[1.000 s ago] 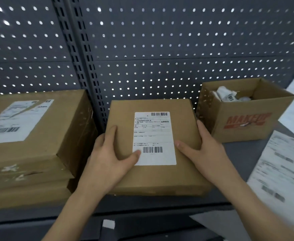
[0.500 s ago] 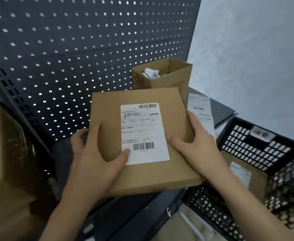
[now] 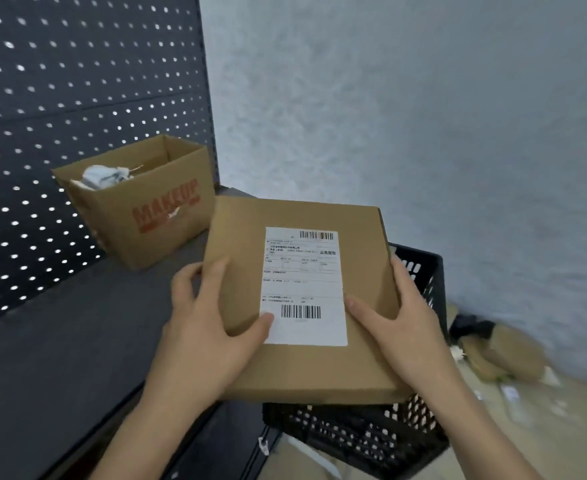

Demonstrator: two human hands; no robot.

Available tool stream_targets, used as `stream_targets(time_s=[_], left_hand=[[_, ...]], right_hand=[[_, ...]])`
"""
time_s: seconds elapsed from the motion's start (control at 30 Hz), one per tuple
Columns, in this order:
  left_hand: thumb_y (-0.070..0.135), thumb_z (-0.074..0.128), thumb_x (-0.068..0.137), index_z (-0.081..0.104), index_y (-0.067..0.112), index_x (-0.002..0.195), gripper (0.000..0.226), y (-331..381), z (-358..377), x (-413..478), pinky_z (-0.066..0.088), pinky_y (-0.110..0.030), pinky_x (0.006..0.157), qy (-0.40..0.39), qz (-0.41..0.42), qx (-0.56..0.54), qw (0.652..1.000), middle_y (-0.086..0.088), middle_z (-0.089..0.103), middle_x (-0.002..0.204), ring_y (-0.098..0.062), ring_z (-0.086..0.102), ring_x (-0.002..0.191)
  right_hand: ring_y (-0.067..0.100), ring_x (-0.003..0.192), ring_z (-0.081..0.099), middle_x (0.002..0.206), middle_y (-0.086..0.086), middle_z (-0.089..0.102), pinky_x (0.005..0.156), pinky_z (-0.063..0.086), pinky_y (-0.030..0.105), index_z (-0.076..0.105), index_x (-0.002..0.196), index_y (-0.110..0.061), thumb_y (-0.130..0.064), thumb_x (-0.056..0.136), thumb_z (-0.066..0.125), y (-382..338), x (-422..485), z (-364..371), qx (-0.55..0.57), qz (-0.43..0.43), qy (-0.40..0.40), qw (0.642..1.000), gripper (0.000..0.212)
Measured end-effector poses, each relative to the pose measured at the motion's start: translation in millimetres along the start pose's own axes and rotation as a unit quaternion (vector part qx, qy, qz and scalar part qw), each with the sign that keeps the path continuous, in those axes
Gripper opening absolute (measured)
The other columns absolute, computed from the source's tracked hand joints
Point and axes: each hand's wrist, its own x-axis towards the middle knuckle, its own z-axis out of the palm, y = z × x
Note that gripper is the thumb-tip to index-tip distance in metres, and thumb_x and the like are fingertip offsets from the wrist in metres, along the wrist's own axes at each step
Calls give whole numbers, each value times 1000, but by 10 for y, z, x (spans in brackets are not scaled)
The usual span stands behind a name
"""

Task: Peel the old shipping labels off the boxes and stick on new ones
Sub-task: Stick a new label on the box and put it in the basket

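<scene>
Held the flat, matte cardboard box (image 3: 320, 372) level above the black lattice crate (image 3: 354, 438), just past the shelf (image 3: 60, 358) edge, probably for setting inside. Clamped left hand (image 3: 209, 337) and right hand (image 3: 404, 323) on opposite edges, fingers curled round, left thumb on the smooth white label (image 3: 304, 271).

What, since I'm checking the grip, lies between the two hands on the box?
In the head view, the label lies between the left hand and right hand on the box top; the left thumb touches its lower left corner.
</scene>
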Motion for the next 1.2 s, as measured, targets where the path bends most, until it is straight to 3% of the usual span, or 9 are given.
stream_targets(time_s=[0.1,0.2,0.3,0.4,0.53,0.73,0.93,1.1,1.2], left_hand=[[56,70,77,30,50,138,73,218,469,140,42,-29,83,-43,24,-9,999,27,14,141,-4,41,102],[55,70,78,30,47,139,73,338,926,271,36,-25,85,-78,36,-6,996,25,12,143,0,35,107],[57,68,79,30,45,140,73,373,1315,404,37,-26,87,-101,48,3,994,22,13,144,-6,36,113],[60,62,82,28,44,141,70,340,1636,533,44,-29,81,-146,43,40,988,19,11,147,-16,48,112],[60,61,83,26,44,140,69,138,2025,773,52,-29,80,-191,43,52,979,16,11,148,-17,54,107],[59,63,81,27,40,142,73,-216,2500,1239,53,-33,81,-243,41,60,967,13,10,151,-17,53,105],[62,60,79,27,38,141,75,-454,2929,1494,54,-41,83,-265,42,71,961,10,11,150,-24,56,105],[67,58,75,26,38,141,78,-693,3165,1611,54,-48,86,-281,-1,89,956,7,13,150,-31,54,113],[62,64,78,28,34,141,78,-782,3281,1653,52,-43,90,-284,-16,101,953,1,15,151,-32,53,115]], right_hand=[[-21,88,46,103,-50,32,67,37,8,16,138,-60,-51,82,71,311,104,-329,-1,33,29,999,79],[-2,104,49,124,-32,40,78,42,21,15,152,-46,-55,80,71,709,231,-541,-1,62,49,997,92],[10,121,52,142,-19,44,95,51,39,12,152,-50,-68,74,69,1073,346,-644,-3,101,64,993,98],[14,126,52,145,-13,48,99,51,47,13,150,-50,-74,70,67,1396,481,-647,-10,137,68,988,100],[17,130,49,149,-12,44,101,50,48,7,150,-51,-75,72,65,1706,689,-519,-22,174,61,983,101],[20,138,40,155,-7,37,108,42,48,4,154,-39,-61,80,67,1995,1003,-238,-26,247,65,967,100],[18,131,44,148,-5,43,97,43,36,10,153,-34,-50,84,69,2120,1294,-27,-40,281,91,955,93],[21,129,46,146,0,42,91,44,36,10,151,-32,-52,85,68,2301,1454,214,-80,295,70,949,90],[23,128,47,146,4,43,97,47,42,9,151,-29,-51,85,67,2476,1533,338,-83,308,46,947,90]])
